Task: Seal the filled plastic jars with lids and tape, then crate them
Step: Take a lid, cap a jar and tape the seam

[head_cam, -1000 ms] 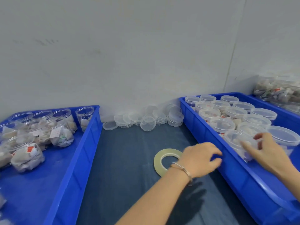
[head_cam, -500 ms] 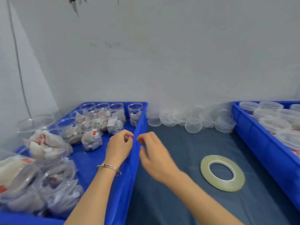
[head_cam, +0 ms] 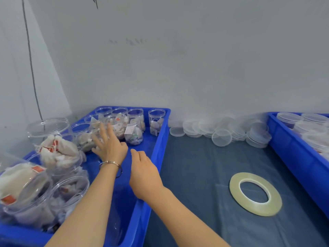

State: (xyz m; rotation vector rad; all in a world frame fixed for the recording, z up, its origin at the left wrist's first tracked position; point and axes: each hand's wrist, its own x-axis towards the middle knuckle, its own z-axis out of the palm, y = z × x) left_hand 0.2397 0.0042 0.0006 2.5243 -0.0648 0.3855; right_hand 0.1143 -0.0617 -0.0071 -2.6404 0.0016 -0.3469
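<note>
Both hands [head_cam: 110, 146] [head_cam: 144, 172] extended, fingers relaxed

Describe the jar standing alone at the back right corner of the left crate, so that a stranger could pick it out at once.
Start at the left crate, the blue one holding unlidded jars. Follow its right wall back to the far corner by the wall. There stands the jar: clear, open-topped, with a few sachets in its bottom, and apart from the cluster of jars to its left.

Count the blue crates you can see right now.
2. One blue crate sits on the left, holding open filled jars; the other is at the right edge, holding lidded jars, and is partly cut off by the frame.
</note>
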